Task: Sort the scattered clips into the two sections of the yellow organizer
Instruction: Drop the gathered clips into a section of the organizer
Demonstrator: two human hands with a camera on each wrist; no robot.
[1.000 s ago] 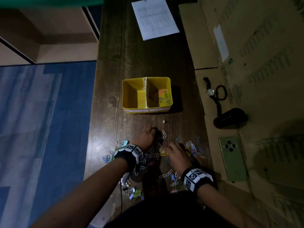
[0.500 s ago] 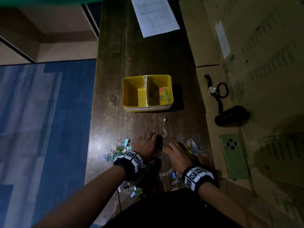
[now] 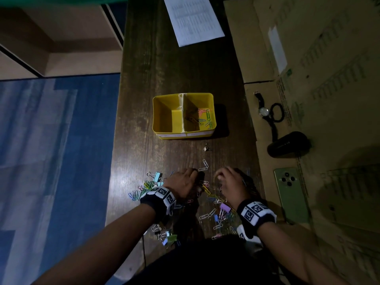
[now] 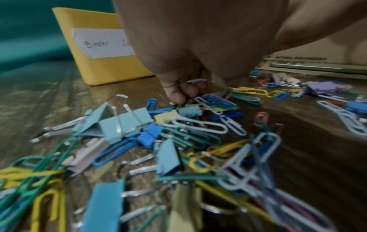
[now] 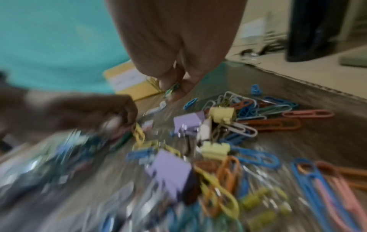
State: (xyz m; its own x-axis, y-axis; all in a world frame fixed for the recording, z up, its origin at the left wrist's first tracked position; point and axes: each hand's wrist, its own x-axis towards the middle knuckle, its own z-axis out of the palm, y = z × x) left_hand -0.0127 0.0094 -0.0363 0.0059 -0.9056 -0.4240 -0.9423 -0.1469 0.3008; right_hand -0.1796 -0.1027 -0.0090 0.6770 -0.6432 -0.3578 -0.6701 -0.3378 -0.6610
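The yellow organizer [image 3: 164, 99] stands mid-table; its right section holds several coloured paper clips [image 3: 202, 118], and its left section shows none. Paper clips and binder clips [image 3: 213, 202] lie scattered near me. My left hand [image 3: 194, 173] is down on the pile, fingers curled, gripping a pale paper clip [image 4: 196, 80]. My right hand [image 3: 221, 175] hovers just above the pile and pinches a green paper clip [image 5: 171, 91]. A light blue binder clip [image 4: 123, 125] lies behind my left hand [image 4: 190, 87]. A purple binder clip [image 5: 186, 124] lies below my right hand [image 5: 174, 89].
A lone small clip [image 3: 206, 149] lies between the organizer and the pile. On the cardboard [image 3: 329, 58] at right are a wristwatch [image 3: 263, 112], a black hair tie [image 3: 277, 113], a black case [image 3: 287, 144] and a green phone [image 3: 292, 194]. A printed sheet [image 3: 193, 19] lies far back. The table's left edge drops to blue carpet [image 3: 51, 140].
My left hand has drawn slightly back toward me over the pile. My right hand has lifted and moved forward and right, with a clip pinched in its fingers.
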